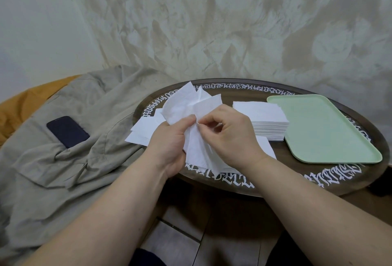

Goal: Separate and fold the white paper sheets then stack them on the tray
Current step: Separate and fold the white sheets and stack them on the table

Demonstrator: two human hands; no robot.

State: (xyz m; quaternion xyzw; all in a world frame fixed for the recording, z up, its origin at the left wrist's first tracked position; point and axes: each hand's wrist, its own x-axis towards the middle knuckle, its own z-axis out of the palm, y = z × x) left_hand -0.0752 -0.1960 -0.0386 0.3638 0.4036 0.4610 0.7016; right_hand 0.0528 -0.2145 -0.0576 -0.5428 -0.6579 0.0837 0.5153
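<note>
We are peeling apart white paper sheets (191, 113) above the table's (244, 94) nine o'clock side, left hand (169, 140) gripping the bunch, right hand (229, 136) pinching one ply. The green tray (331, 130), at three o'clock, is sitting bare; the stack (263, 121) beside it is waiting.

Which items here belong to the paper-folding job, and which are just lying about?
Part of the job:
- held sheets, gripped by left hand and right hand
- paper stack
- loose sheets
- green tray

Lying about:
- dark phone
- grey cloth
</note>
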